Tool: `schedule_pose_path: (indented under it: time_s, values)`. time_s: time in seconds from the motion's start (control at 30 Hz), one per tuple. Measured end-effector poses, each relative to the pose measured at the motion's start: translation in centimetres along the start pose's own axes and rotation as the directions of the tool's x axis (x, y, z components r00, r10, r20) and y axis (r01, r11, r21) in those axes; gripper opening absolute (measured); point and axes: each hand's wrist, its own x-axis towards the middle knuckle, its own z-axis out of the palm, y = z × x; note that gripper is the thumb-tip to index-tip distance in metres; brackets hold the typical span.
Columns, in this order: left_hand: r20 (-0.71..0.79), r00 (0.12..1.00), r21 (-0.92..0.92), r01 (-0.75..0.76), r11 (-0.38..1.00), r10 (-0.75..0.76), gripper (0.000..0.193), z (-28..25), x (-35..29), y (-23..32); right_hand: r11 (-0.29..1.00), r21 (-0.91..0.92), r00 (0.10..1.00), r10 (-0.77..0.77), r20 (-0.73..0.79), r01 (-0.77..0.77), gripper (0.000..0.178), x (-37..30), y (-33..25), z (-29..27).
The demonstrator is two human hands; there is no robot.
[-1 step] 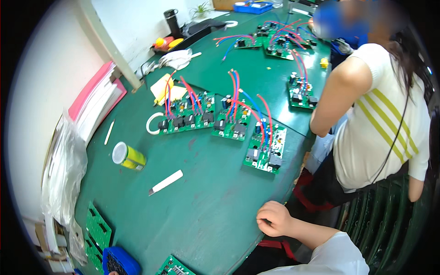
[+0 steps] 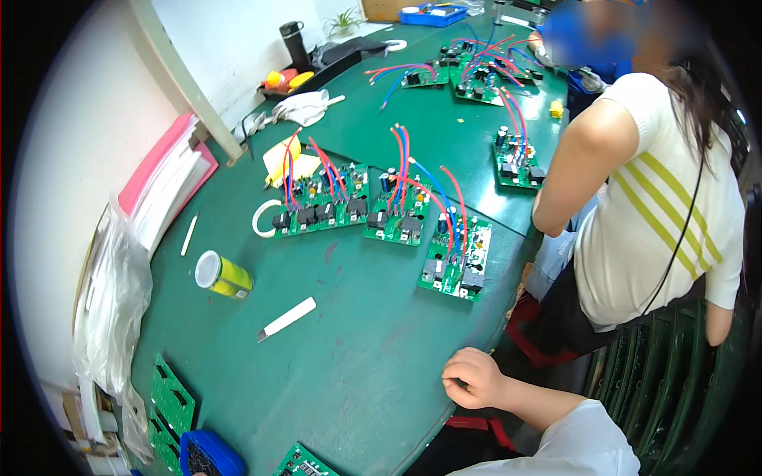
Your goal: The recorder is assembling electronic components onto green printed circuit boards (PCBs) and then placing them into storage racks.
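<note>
My right hand (image 2: 472, 378) rests at the near right edge of the green table, its fingers curled into a loose fist with nothing seen in them. Only a fingertip of my left hand (image 2: 200, 474) shows at the bottom edge, by a blue bin (image 2: 230, 454) of small dark parts; its other fingers are out of sight. Beside that bin lies a green circuit board panel (image 2: 173, 401) with black parts. Another green board (image 2: 302, 462) with a digit display is cut off by the lower edge. A white-handled craft knife (image 2: 289, 318) lies mid-table.
Boards with red and blue wires (image 2: 454, 262) stand ahead, with more boards (image 2: 476, 83) farther back. A yellow-green can (image 2: 225, 275) lies left of the knife. Papers (image 2: 171, 178) and plastic bags (image 2: 115, 293) line the left. A co-worker (image 2: 651, 198) sits at the right.
The view has shifted very slightly. My right hand stays curled at the table edge, and the things on the table lie as before.
</note>
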Motion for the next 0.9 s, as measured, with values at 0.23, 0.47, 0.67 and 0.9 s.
schedule_pose_path:
  time_s: [0.23,0.47,0.67,0.9]
  values:
    - [0.028,0.998,0.057,-0.054,0.997,0.053,0.017,-1.0,0.0,-0.9,1.000,-0.005,0.999,-0.017,-0.051,0.017,0.013,-0.1,-0.6,0.0]
    - [-0.017,0.994,0.072,-0.109,0.991,0.110,0.018,-1.2,-0.3,-0.4,0.985,0.118,0.991,0.129,-0.035,-0.124,0.013,0.3,-0.8,0.6]
    - [-0.032,0.990,0.130,-0.131,0.983,0.136,0.020,-1.3,-0.4,0.1,0.998,0.036,0.997,-0.057,0.059,0.055,0.008,5.2,-2.9,1.4]
    - [-0.041,0.992,0.168,-0.108,0.980,0.116,0.020,-1.4,-0.7,0.8,0.980,0.080,0.966,-0.193,0.172,0.181,0.010,5.4,-5.6,3.8]
